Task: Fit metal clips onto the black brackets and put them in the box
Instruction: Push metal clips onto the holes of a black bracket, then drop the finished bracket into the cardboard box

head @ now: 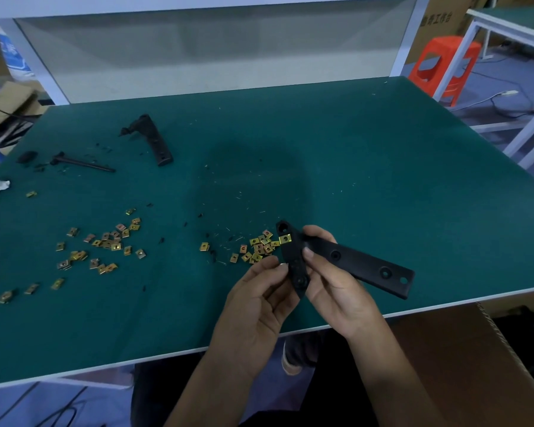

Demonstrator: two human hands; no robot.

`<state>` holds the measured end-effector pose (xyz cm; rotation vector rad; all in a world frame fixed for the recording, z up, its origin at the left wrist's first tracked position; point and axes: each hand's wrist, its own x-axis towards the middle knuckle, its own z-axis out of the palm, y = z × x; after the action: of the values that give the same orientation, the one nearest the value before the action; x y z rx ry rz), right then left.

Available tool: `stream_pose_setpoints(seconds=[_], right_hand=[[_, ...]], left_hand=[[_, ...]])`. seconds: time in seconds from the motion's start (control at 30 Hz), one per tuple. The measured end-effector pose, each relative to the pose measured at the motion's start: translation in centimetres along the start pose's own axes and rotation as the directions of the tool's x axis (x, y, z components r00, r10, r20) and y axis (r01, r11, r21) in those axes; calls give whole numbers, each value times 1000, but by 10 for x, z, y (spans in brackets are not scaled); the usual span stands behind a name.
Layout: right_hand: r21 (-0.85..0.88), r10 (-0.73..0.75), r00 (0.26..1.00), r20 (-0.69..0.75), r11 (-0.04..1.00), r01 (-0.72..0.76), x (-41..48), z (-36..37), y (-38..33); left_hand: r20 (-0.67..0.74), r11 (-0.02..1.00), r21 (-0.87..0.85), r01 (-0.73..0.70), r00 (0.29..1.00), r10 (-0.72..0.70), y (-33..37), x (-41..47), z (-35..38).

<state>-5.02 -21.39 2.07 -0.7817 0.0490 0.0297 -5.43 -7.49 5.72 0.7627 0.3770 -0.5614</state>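
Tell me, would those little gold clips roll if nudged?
Probably not: the clips look flat and squarish, so they'd likely slide. Being small and thin, they seem light and fiddly to pinch off the mat.

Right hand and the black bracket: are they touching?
Touching. Head view: the right hand grips the black bracket, thumb on its face, fingers wrapped behind.

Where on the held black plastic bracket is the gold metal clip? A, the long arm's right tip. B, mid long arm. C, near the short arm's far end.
C: the gold metal clip sits by the far hole of the black plastic bracket, on its short arm, which the right hand grips.
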Motion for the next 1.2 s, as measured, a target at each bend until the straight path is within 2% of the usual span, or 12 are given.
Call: stream_pose_setpoints(seconds=[0.2, 0.5, 0.6, 0.7, 0.77, 0.83, 0.9, 1.0, 1.13, 1.2], right_hand=[[-50, -53, 998, 17, 997, 54, 1, -2, 3], [-175, -132, 991, 7, 976, 131, 0, -2, 9], [-287, -195, 980, -42, 942, 175, -4, 3, 11], [-483, -326, 941, -91, 841, 244, -18, 8, -2], [-646, -441, 890, -111, 713, 273, -35, 5, -18], [-759, -538, 836, -108, 587, 280, -59, -2, -33], [-824, -598, 790, -133, 510, 247, -89, -11, -42], [-887, -706, 684, -185, 420, 193, -132, -25, -50], [-829, -753, 542, -374, 533, 168, -182, -50, -75], [-714, -726, 358, -587, 673, 193, -198, -76, -94]], left_hand=[[-45, 992, 118, -36, 998, 41, 1, -3, -1], [-22, 972, 228, 48, 999, -44, 1, 0, -9], [-22, 966, 252, 60, 998, -56, 3, 1, -14], [-57, 937, 349, 35, 998, -16, -4, 4, -12], [-21, 864, 502, -29, 999, 46, -15, 6, -5], [86, 755, 648, -101, 995, 59, -30, 6, 7], [182, 674, 726, -138, 983, 6, -47, 5, 21], [289, 572, 805, -157, 946, -148, -79, 0, 42], [355, 505, 836, -213, 912, -203, -113, -10, 61], [373, 469, 851, -235, 899, -228, -114, -16, 63]])
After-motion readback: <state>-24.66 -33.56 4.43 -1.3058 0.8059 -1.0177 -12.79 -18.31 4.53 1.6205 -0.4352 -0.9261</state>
